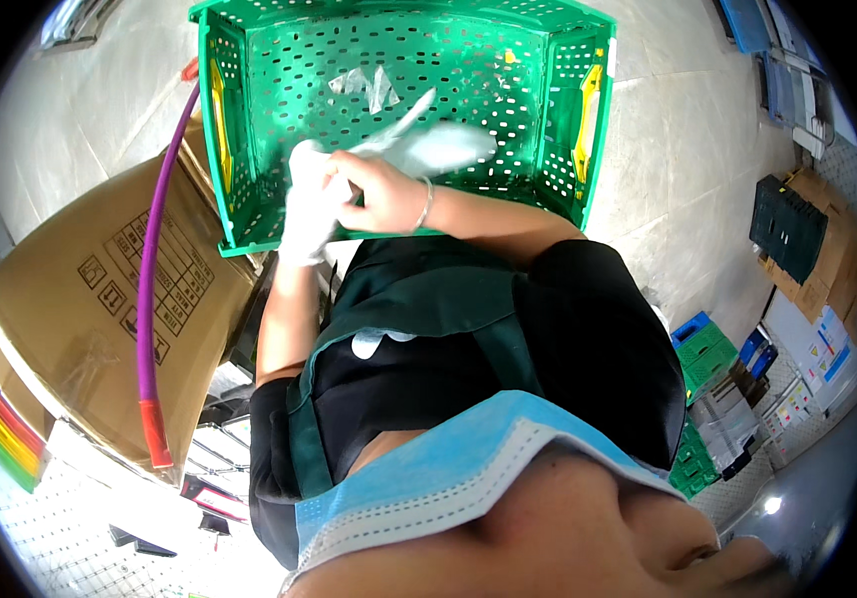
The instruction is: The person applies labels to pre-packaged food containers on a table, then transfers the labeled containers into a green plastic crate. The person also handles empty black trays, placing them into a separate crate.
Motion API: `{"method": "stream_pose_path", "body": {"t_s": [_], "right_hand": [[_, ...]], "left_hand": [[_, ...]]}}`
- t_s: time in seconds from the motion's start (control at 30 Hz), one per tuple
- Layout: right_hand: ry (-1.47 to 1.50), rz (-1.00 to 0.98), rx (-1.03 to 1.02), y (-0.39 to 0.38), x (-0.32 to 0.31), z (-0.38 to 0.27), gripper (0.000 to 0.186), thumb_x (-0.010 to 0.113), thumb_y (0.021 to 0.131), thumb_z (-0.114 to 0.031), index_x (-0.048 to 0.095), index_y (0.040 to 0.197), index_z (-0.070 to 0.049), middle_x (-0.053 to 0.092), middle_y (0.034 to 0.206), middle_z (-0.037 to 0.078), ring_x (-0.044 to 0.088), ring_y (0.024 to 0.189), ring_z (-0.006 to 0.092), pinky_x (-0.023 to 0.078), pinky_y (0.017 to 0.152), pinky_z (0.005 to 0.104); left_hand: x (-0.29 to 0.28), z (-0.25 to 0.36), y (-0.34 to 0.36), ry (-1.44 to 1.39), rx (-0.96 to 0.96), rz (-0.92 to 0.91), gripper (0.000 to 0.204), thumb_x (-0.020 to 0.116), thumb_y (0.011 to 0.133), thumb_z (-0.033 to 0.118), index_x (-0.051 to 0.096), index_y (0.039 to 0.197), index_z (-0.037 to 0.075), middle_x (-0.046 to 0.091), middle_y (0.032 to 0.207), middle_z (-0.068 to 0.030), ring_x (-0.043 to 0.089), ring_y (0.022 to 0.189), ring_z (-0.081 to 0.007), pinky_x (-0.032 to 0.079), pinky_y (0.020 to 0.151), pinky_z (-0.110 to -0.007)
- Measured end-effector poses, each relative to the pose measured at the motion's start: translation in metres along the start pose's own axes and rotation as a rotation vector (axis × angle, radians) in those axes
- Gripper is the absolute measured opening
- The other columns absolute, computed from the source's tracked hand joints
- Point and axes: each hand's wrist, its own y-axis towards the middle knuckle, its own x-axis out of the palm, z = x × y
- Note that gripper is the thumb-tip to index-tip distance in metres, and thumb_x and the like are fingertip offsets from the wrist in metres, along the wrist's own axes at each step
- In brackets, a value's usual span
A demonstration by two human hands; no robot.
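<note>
My left hand [310,206] wears a white glove and is curled closed in front of my body, its fingertips hidden behind the other hand. Bare, with a thin bracelet at the wrist, my right hand [386,194] presses against it, fingers bent around white fabric. From between both hands a loose white glove [440,149] sticks out to the right, smeared by motion. Below the hands stands a green perforated basket [234,237] with yellow handles. Crumpled clear plastic scraps [366,90] lie inside it.
Left of the basket is a large cardboard box [79,249], with a purple hoop-like tube [152,249] with red ends across it. Green crates [705,354] and a dark crate [789,227] sit at the right. Blue items [742,25] show at the upper right.
</note>
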Motion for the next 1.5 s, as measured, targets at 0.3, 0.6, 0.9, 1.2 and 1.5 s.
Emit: {"method": "stream_pose_path", "body": {"t_s": [0.3,0.6,0.9,1.2,1.5], "right_hand": [[-0.929,1.011,0.532,-0.147,-0.209,0.065,0.04,0.06,0.065,-0.019,0.05,0.098,0.001,0.055,0.094,0.017,0.052,0.089,0.027,0.041,0.079,0.033],[-0.49,0.843,0.641,-0.217,-0.201,0.13,0.035,0.059,0.072,-0.021,0.045,0.095,0.001,0.059,0.07,0.01,0.057,0.063,0.0176,0.045,0.061,0.0304],[-0.273,0.883,0.42,-0.197,-0.146,0.015,0.031,0.054,0.07,-0.011,0.047,0.099,-0.005,0.057,0.065,0.01,0.055,0.048,0.0185,0.045,0.046,0.0272],[-0.503,0.695,-0.078,-0.185,-0.12,-0.04,0.034,0.061,0.059,-0.012,0.05,0.091,-0.005,0.05,0.054,0.005,0.047,0.046,0.0247,0.038,0.048,0.0325],[-0.514,0.715,-0.033,-0.202,-0.115,-0.041,0.034,0.062,0.056,-0.011,0.052,0.089,-0.005,0.05,0.056,0.007,0.048,0.048,0.0251,0.04,0.049,0.0333]], "left_hand": [[-0.136,0.053,0.039,1.151,0.189,0.938,0.028,0.045,0.082,0.029,0.052,0.09,0.003,0.055,0.071,-0.0027,0.049,0.051,-0.011,0.04,0.042,-0.021],[-0.176,-0.104,0.054,-0.049,-0.872,0.519,0.028,0.049,0.077,0.029,0.055,0.083,0.002,0.056,0.068,-0.0068,0.054,0.057,-0.0172,0.044,0.051,-0.031],[-0.129,-0.02,0.046,0.506,0.288,0.717,0.013,0.051,0.074,0.008,0.055,0.084,-0.001,0.058,0.082,-0.0106,0.054,0.078,-0.0165,0.042,0.073,-0.026],[-0.064,0.0,0.096,1.132,0.009,0.615,0.026,0.056,0.066,0.008,0.052,0.091,0.0,0.055,0.086,-0.0162,0.053,0.075,-0.0273,0.042,0.069,-0.033],[-0.078,-0.067,0.062,1.97,0.062,-0.409,0.062,0.043,0.075,0.024,0.016,0.13,0.015,0.016,0.135,-0.0059,0.021,0.122,-0.0175,0.022,0.096,-0.036]]}}
